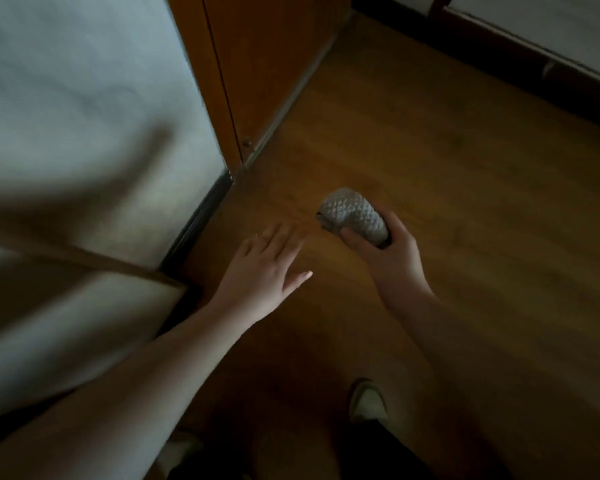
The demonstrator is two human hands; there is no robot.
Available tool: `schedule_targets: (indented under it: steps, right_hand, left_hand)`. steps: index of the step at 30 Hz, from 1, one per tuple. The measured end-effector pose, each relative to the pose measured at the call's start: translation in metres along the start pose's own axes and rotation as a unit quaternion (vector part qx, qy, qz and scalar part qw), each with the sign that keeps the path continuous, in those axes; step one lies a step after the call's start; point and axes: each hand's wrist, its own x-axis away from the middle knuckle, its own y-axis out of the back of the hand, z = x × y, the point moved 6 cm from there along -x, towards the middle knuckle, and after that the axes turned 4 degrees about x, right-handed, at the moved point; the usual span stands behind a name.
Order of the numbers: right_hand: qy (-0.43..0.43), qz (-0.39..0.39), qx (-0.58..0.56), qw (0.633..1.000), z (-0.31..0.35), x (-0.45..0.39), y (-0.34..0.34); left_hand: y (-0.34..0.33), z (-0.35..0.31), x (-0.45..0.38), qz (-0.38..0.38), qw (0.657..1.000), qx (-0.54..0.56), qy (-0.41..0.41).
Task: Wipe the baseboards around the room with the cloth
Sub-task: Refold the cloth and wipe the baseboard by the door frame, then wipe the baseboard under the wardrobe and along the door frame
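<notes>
feet: a pale shoe (367, 400) shows on the wood floor (447, 188) below the right forearm, nearer than both hands; a second one at the bottom edge, below the left forearm, is too blurred to make out.
left hand: the left hand (267, 268) reaches forward, palm down, fingers straight and spread, holding nothing; whether it touches the floor cannot be told.
right hand: the right hand (388, 251) is curled round the lower end of the cloth, thumb pressed across its side.
cloth: the grey, bumpy-textured cloth (352, 214) is bunched into a roll, sticking out up and to the left of the right hand, just beyond the left hand's fingertips and apart from them.
baseboard: a dark baseboard (201, 216) runs along the foot of the pale wall (84, 116), left of the left hand and well apart from the cloth.
cabinet: beyond both hands stands an orange-brown wooden panel (274, 57), meeting the wall at the corner.
far side: another dark strip (520, 60) crosses past the right hand.
</notes>
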Motion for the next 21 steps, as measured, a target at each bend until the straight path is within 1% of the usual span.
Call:
schedule_targets:
  steps: [2, 5, 6, 8, 12, 15, 17, 19, 21]
  right_hand:
    - [-0.029, 0.015, -0.027, 0.999, 0.038, 0.047, 0.015]
    - [-0.084, 0.027, -0.042, 0.995, 0.104, 0.122, 0.043]
    - [-0.103, 0.034, -0.045, 0.993, 0.125, 0.145, 0.052]
    - [-0.132, 0.041, -0.059, 0.989, 0.164, 0.182, 0.068]
    - [-0.167, 0.048, -0.087, 0.981, 0.234, 0.232, 0.099]
    - [-0.180, 0.064, -0.156, 0.969, 0.276, 0.262, 0.110]
    - [-0.193, 0.072, -0.210, 0.956, 0.299, 0.280, 0.109]
    - [-0.194, 0.066, -0.253, 0.946, 0.320, 0.295, 0.106]
    - [-0.196, 0.042, -0.284, 0.938, 0.338, 0.306, 0.104]
  left_hand:
    - [0.048, -0.021, 0.026, 0.034, 0.998, 0.048, 0.037]
    - [0.123, -0.063, 0.079, 0.058, 0.990, 0.102, 0.073]
    - [0.147, -0.077, 0.097, 0.065, 0.983, 0.141, 0.100]
    - [0.192, -0.105, 0.126, 0.072, 0.957, 0.238, 0.150]
    - [0.274, -0.160, 0.157, 0.053, 0.940, 0.313, 0.123]
    - [0.328, -0.180, 0.164, 0.007, 0.921, 0.374, 0.108]
    - [0.363, -0.188, 0.165, -0.039, 0.923, 0.373, 0.083]
    - [0.394, -0.198, 0.168, -0.073, 0.932, 0.354, 0.039]
    - [0.414, -0.209, 0.172, -0.070, 0.933, 0.352, -0.009]
